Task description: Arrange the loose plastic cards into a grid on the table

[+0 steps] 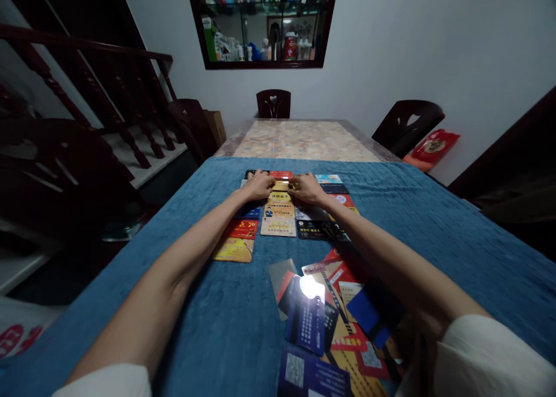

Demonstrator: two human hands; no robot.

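Both hands are at the far end of overlapping rows of plastic cards on a blue cloth (pixel 186 316). My left hand (pixel 259 186) has its fingers curled at the left edge of a gold card (pixel 282 186). My right hand (pixel 306 188) closes its bent fingers on that card's right edge. Below it, more yellow cards (pixel 278 226) overlap in a middle column. A red card (pixel 281 175) lies just beyond. Black VIP cards (pixel 310 229) lie to the right, partly under my right forearm. Red and yellow cards (pixel 233 250) lie to the left.
A loose heap of cards, with a blue card (pixel 306 316) on top, spreads near the front right. Past the cloth is the patterned tabletop (pixel 304 139). Dark chairs (pixel 273 104) stand around it, and a stair railing (pixel 87 46) is at left.
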